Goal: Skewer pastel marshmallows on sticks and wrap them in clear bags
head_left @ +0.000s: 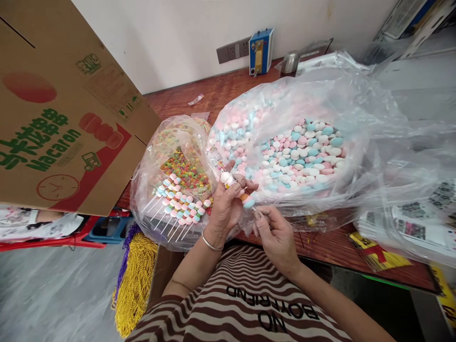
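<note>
My left hand [225, 206] is closed around a candy skewer [235, 186] carrying white, orange and blue pieces, its upper end inside a narrow clear wrapper [216, 158]. My right hand [276, 235] pinches the skewer's thin stick at its lower end. Both hands are over the front edge of a red-brown wooden table [199, 97]. Just behind them lies a big clear bag of pink, white and blue candies [302, 152]. To the left, several finished skewers [180, 202] lie in a row on a bag of small multicoloured candies [183, 168].
A large brown "Macaron" cardboard box [60, 118] stands at the left. Gold bead strings [133, 280] hang beside the table's front. Printed sheets under plastic [409, 223] lie at the right. A blue device [261, 50] and a wall socket [233, 50] are at the back.
</note>
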`<state>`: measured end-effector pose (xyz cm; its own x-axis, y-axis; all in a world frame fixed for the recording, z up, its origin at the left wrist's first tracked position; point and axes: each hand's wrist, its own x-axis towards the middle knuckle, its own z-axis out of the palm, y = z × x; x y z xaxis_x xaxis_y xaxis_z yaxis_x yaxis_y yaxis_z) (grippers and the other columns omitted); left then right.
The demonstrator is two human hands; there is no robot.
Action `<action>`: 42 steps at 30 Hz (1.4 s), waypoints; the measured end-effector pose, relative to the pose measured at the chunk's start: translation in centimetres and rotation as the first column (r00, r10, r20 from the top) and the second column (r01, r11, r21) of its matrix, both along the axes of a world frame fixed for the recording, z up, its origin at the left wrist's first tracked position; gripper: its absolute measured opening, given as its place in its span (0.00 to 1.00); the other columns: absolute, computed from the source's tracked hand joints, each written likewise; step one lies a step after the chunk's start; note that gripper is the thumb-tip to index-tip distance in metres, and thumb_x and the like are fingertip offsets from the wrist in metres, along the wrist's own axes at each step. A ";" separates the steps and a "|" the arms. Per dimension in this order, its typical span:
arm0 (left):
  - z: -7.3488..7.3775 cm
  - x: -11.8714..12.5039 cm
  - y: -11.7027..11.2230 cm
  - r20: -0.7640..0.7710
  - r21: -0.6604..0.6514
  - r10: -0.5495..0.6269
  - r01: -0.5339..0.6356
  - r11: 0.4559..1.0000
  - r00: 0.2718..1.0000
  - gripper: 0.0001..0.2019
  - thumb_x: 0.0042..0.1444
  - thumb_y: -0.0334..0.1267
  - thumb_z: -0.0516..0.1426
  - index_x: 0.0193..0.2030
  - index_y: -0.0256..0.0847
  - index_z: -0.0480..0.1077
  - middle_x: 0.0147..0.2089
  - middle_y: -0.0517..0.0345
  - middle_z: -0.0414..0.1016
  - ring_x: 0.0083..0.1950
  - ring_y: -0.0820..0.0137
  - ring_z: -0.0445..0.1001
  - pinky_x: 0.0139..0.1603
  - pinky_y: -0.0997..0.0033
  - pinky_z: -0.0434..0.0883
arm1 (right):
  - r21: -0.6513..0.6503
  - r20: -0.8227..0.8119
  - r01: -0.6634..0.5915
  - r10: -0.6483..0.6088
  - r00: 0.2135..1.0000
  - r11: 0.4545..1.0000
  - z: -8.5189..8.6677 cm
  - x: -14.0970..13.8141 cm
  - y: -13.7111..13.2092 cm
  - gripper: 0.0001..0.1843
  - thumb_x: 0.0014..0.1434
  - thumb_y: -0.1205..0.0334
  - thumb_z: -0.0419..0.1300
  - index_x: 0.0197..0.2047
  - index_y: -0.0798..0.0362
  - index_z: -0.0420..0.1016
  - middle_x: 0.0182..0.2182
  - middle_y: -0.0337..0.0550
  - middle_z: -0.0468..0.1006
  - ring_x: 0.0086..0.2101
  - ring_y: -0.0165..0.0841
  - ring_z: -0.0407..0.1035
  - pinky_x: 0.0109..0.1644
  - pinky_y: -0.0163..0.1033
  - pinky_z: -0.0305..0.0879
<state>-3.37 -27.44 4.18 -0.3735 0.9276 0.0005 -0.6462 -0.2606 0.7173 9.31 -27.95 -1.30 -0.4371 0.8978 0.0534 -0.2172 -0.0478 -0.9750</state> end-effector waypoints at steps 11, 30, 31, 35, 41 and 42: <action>-0.5 0.5 -0.8 -0.185 -0.023 0.019 -0.024 0.999 0.982 0.38 0.52 0.34 0.68 0.69 0.55 0.60 0.39 0.63 0.72 0.44 0.70 0.78 0.56 0.64 0.75 | -0.509 -0.509 -0.541 0.273 0.817 0.670 1.9 0.0 0.5 0.14 0.66 0.50 0.60 0.38 0.53 0.75 0.15 0.22 0.47 0.14 0.20 0.35 0.17 0.30 0.47; 1.7 -1.1 2.4 0.100 -0.134 0.121 -0.108 0.985 0.988 0.10 0.63 0.39 0.62 0.49 0.40 0.74 0.22 0.72 0.53 0.17 0.84 0.51 0.23 0.83 0.62 | 0.640 0.332 -0.066 -0.198 0.922 0.765 1.0 0.2 0.4 0.14 0.70 0.63 0.49 0.47 0.55 0.76 0.25 0.40 0.75 0.25 0.32 0.64 0.32 0.38 0.58; 1.5 -0.4 2.5 0.098 -0.134 0.163 -0.150 0.980 0.982 0.09 0.63 0.41 0.62 0.46 0.40 0.73 0.22 0.72 0.53 0.17 0.84 0.52 0.23 0.83 0.62 | 0.743 0.339 -0.067 -0.289 0.895 0.666 1.0 0.1 0.4 0.15 0.70 0.65 0.49 0.49 0.57 0.76 0.24 0.41 0.75 0.25 0.32 0.64 0.32 0.39 0.57; -0.1 2.4 1.9 0.028 -0.121 0.188 -0.184 0.976 0.982 0.13 0.60 0.46 0.65 0.44 0.40 0.72 0.24 0.71 0.59 0.21 0.83 0.60 0.32 0.79 0.69 | 0.858 0.361 -0.104 -0.445 0.820 0.504 0.9 -0.2 0.9 0.13 0.70 0.68 0.49 0.40 0.56 0.74 0.20 0.38 0.71 0.22 0.32 0.59 0.31 0.40 0.52; -2.1 1.7 0.8 0.038 -0.166 -0.058 0.063 0.984 0.998 0.27 0.55 0.59 0.64 0.52 0.40 0.74 0.38 0.56 0.77 0.42 0.67 0.78 0.47 0.66 0.74 | 0.808 0.412 -0.102 -0.432 0.802 0.580 0.7 0.3 2.2 0.16 0.71 0.65 0.48 0.31 0.51 0.68 0.22 0.39 0.70 0.25 0.33 0.61 0.32 0.39 0.52; -1.9 0.8 1.0 0.060 -0.150 -0.061 0.069 0.986 0.996 0.29 0.56 0.62 0.61 0.53 0.41 0.74 0.42 0.53 0.79 0.46 0.64 0.78 0.48 0.63 0.74 | 0.804 0.413 -0.107 -0.421 0.808 0.585 0.7 0.5 2.2 0.16 0.71 0.64 0.48 0.31 0.51 0.67 0.22 0.39 0.70 0.25 0.33 0.61 0.32 0.39 0.52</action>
<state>-2.57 -26.39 2.25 -0.3080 0.9377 -0.1608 -0.6979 -0.1078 0.7080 9.77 -25.72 -0.64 -0.4798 0.6723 0.5638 0.3951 0.7393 -0.5453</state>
